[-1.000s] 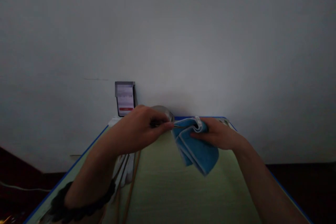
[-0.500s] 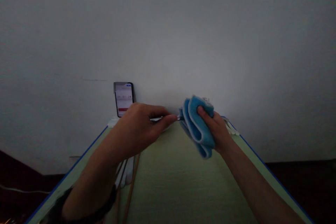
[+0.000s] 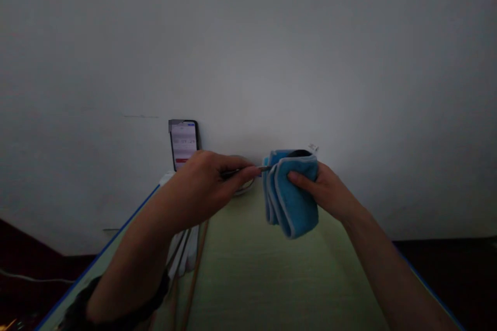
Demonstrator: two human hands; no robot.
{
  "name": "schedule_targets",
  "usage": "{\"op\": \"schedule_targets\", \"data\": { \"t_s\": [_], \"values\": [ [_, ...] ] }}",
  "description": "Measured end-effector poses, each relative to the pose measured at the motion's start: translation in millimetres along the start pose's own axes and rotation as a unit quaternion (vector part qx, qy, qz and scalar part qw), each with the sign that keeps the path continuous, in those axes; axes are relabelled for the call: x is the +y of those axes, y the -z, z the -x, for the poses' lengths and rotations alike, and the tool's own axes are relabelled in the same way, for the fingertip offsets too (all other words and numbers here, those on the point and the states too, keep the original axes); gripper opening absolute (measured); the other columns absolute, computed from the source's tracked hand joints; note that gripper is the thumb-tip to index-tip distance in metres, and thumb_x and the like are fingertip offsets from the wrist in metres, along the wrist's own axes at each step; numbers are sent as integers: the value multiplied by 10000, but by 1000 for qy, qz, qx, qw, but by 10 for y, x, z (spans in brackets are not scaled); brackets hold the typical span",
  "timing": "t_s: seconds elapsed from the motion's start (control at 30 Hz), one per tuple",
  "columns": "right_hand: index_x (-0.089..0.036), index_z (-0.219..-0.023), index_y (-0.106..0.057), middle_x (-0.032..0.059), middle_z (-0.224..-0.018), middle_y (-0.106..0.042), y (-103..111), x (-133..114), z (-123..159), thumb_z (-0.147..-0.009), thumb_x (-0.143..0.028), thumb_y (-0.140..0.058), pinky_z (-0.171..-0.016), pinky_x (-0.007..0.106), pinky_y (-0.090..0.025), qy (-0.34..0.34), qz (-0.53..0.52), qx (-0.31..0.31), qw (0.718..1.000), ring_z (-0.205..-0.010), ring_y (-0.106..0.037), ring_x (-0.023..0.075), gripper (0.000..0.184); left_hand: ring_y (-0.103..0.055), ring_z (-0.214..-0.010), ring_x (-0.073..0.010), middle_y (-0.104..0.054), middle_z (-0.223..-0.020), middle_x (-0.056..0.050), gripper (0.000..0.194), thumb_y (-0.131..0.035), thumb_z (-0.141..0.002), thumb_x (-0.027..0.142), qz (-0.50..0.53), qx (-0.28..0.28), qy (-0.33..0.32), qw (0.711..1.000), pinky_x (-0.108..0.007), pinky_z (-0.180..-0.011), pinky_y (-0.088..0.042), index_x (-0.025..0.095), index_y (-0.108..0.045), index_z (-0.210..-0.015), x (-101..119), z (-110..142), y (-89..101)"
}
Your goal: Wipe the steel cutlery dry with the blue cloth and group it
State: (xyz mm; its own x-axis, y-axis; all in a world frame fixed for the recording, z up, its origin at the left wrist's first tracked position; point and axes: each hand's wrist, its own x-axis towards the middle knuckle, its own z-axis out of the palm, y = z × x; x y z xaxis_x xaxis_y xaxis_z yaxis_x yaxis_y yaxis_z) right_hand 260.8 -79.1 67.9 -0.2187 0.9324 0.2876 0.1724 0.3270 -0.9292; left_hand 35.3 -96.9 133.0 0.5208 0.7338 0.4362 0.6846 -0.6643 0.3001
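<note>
My left hand [image 3: 212,181] is closed, pinching the thin grey handle of a metal utensil [image 3: 265,168] between thumb and fingers. The utensil reaches right into a folded blue cloth [image 3: 297,201] with pale edging. A dark rounded shape [image 3: 301,153] shows at the top of the cloth, perhaps the utensil's spoon-like end. My right hand [image 3: 330,189] grips the cloth from the right, thumb on its near face, other fingers hidden behind. Both hands are above the table. Beyond my left hand, partly covered by it, a round pale dish [image 3: 245,189] lies near the wall.
A phone [image 3: 184,142] with a lit timer screen leans on the grey wall [image 3: 248,62] at the back left. Several white-ended items [image 3: 188,253] and thin wooden sticks [image 3: 193,289] lie under my left forearm on the light green table [image 3: 272,279], which has blue edges.
The cloth has turned more upright and its folds hang straighter; the dark rounded shape now shows at its top. The utensil's handle has risen slightly. Both hands keep their hold.
</note>
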Motion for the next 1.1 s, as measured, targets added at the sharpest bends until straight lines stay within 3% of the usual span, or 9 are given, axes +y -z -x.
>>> {"op": "schedule_targets", "data": {
  "t_s": [0.23,0.37,0.5,0.63,0.7,0.8,0.87,0.93,1.1],
  "values": [
    [-177,-745,-626,-1,-697,-623,121,-93,26,-691,-434,-639,-558,243,-434,36,156,35,987,-639,-552,137,263,-429,-416,-42,-575,-516,61,280,-482,-844,353,20,-47,-28,998,-155,-422,-287,199,-706,-777,-4,-10,-90],
    [-166,-642,-565,-40,-523,-493,-32,-69,14,-741,-478,-559,-425,209,-335,33,32,168,985,-456,-415,80,327,-496,-460,-67,-607,-521,55,285,-488,-835,377,55,2,0,998,-157,-438,-322,198,-708,-814,11,-39,-94],
    [-176,-744,-569,-40,-587,-532,-370,8,-30,-776,-483,-507,-481,220,-391,32,-178,230,956,-488,-445,83,315,-588,-572,-109,-691,-654,26,289,-486,-829,370,44,24,34,998,-173,-493,-368,187,-710,-831,25,-70,-118],
    [-201,-984,-564,11,-865,-639,-451,51,-56,-754,-427,-565,-686,282,-473,26,-247,168,954,-704,-578,130,322,-567,-548,-105,-681,-634,16,318,-470,-830,384,22,22,57,998,-180,-488,-361,174,-707,-794,7,-70,-99],
    [-210,-1028,-555,22,-940,-644,-315,44,-47,-741,-386,-595,-754,297,-467,27,-178,111,977,-802,-592,148,339,-524,-510,-91,-642,-579,28,332,-458,-835,396,21,7,56,998,-179,-471,-344,171,-697,-787,-24,-51,-66],
    [-209,-957,-594,5,-907,-654,-27,-11,-15,-726,-351,-619,-748,289,-458,24,12,-35,999,-815,-586,157,272,-438,-454,-74,-533,-499,46,369,-435,-844,424,28,-47,41,998,-181,-432,-298,159,-665,-729,-82,-14,-26],
    [-209,-918,-614,-6,-862,-654,110,-72,9,-745,-340,-595,-707,276,-449,33,133,-125,983,-763,-579,152,218,-381,-428,-68,-449,-466,53,412,-414,-848,449,30,-83,31,996,-188,-408,-258,153,-622,-652,-95,1,-26],
    [-214,-901,-618,-13,-832,-651,154,-138,32,-777,-328,-554,-660,254,-430,52,214,-166,961,-718,-569,142,180,-375,-435,-71,-427,-481,53,435,-374,-862,466,33,-85,29,995,-196,-410,-250,154,-574,-634,-68,0,-49],
    [-210,-812,-619,-6,-675,-625,-26,-242,90,-808,-310,-511,-577,233,-352,101,369,-180,906,-608,-543,131,147,-436,-503,-95,-444,-540,52,393,-236,-916,441,10,22,73,997,-215,-469,-290,180,-447,-712,98,-47,-187]
  ]
}}
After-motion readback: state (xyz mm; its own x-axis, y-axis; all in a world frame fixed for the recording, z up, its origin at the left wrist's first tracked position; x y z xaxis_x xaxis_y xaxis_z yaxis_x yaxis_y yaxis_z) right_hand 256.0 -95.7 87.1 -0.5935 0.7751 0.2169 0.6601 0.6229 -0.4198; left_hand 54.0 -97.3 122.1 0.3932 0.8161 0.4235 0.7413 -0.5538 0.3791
